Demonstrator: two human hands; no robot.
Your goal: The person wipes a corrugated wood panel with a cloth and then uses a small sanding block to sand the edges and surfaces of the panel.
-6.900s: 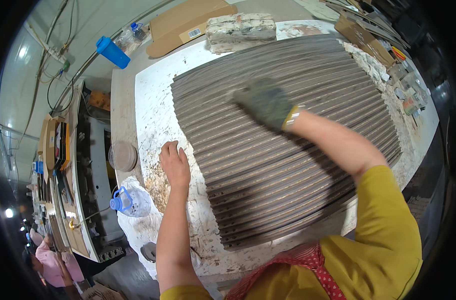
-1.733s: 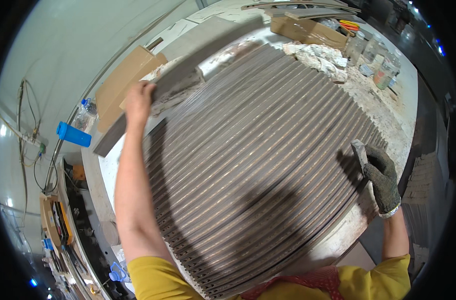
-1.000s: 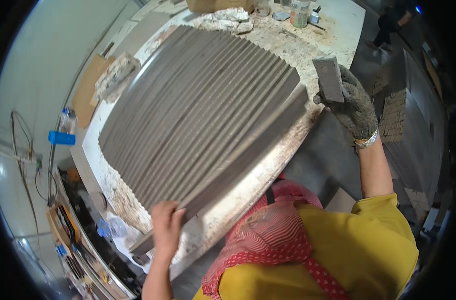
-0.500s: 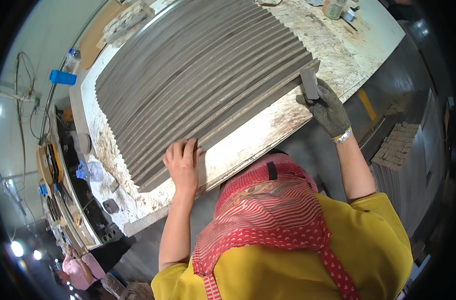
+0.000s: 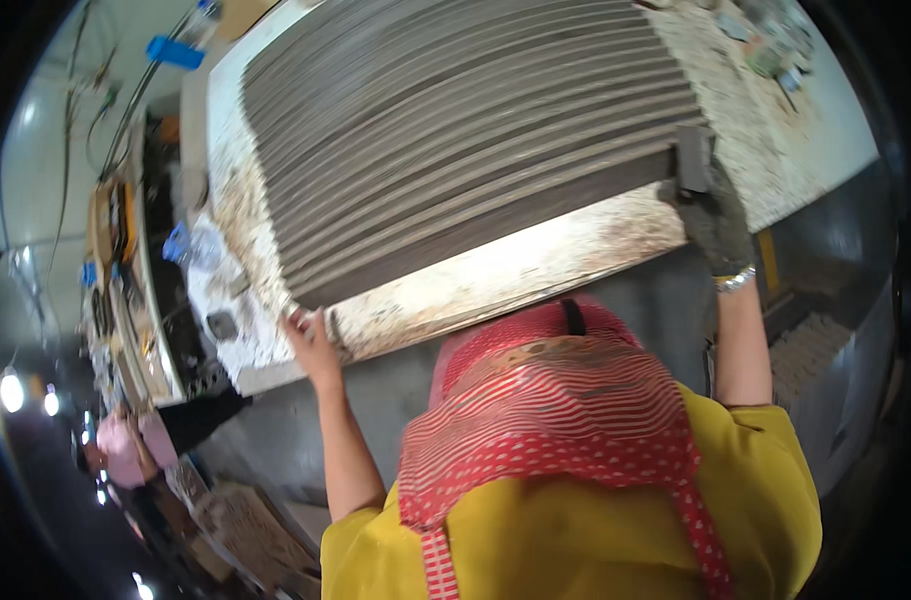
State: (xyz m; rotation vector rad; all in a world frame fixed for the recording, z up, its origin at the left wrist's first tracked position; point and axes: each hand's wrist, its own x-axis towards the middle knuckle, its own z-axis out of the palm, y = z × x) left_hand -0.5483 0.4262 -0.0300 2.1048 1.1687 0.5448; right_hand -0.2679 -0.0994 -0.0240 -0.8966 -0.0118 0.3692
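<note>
Here's the right hand (image 5: 715, 222), in a dark grey-green knitted glove, its grip closed around one small grey rectangular block (image 5: 691, 158), held at the right end of the nearest strip; contact there, I can't tell. Across to the bare left hand (image 5: 315, 350): fingers loosely bent, thumb apart, grip partly open right at the strips' near-left corner, too blurred to call touch or hold. Between and ahead of both grips lies one broad set of long grey-brown ridged strips (image 5: 465, 130), well over a dozen, too smeared to count exactly, on a stained white counter (image 5: 545, 250). Beyond the left grip, out to the left: one clear plastic jug with a blue cap (image 5: 205, 245), and farther ahead, one bright blue cylindrical cup (image 5: 175, 52).
</note>
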